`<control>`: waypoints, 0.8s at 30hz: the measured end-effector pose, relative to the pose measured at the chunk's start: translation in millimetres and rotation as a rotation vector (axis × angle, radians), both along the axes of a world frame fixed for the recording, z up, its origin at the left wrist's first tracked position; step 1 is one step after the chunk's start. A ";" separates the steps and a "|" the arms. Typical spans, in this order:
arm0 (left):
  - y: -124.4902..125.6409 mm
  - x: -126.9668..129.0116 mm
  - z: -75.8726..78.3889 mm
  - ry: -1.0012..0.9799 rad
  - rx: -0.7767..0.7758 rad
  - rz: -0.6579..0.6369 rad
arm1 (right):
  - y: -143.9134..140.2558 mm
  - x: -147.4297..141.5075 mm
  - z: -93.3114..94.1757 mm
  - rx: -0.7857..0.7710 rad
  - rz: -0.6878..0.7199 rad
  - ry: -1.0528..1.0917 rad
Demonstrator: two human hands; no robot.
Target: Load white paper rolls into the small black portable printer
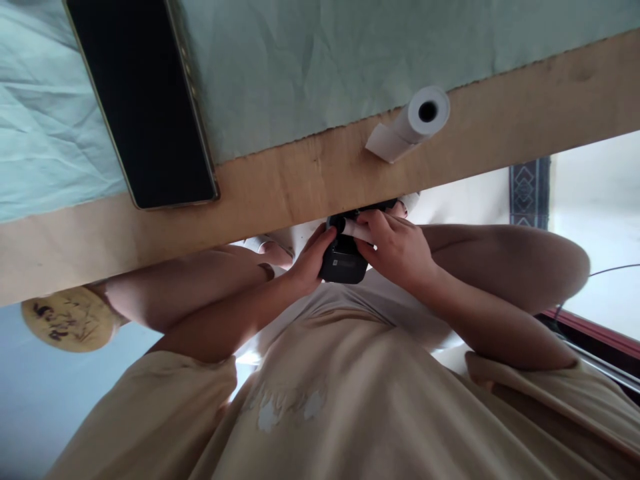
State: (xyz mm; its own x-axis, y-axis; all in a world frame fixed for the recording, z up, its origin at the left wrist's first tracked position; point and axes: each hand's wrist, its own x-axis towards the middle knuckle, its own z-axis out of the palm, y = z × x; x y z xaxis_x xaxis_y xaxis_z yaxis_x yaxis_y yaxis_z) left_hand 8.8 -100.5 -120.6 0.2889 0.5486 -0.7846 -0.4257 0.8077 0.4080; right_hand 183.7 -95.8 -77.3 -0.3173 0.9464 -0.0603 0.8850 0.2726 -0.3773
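Below the table edge, over my lap, my left hand (315,257) grips the side of a small black boxy device (344,265), which looks like a portable receipt printer. Its thumb rests on the upper part, near a dark opening. My right hand (397,247) has its fingers closed on a white paper roll (356,230), held against the top of the printer. How far the roll sits inside cannot be made out. Another white paper roll (407,125) lies on the table's wooden edge, with its loose end sticking out and its dark core showing.
A dark-screened phone (145,100) lies at the left of the table, partly on a pale green cloth (320,60). The bare wooden edge (270,193) runs across above my hands. A round yellowish fan (70,320) with dark drawings is at the lower left.
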 end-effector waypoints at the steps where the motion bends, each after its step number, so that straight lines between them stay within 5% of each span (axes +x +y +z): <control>1: -0.2 0.0 -0.7 -0.005 0.001 0.000 | 0.5 0.4 -1.6 0.012 0.008 0.010; 13: 4.9 -7.1 12.9 -0.049 0.046 -0.051 | -2.1 0.2 6.2 0.012 0.164 0.293; 18: 3.9 -8.6 13.0 -0.044 0.043 -0.088 | 4.6 17.1 4.3 -0.076 -0.168 0.429; 24: 2.3 -11.1 8.2 -0.071 0.047 -0.183 | 12.1 31.1 -34.2 -0.186 -0.441 0.468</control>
State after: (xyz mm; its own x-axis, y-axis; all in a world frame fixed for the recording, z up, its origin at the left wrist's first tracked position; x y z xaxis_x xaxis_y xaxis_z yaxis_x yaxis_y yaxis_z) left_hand -2.3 -98.2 -112.4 0.4410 0.5172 -0.7335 -0.3027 0.8551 0.4210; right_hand 214.8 -83.7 -111.5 0.0642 0.9806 -0.1850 0.6300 -0.1836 -0.7545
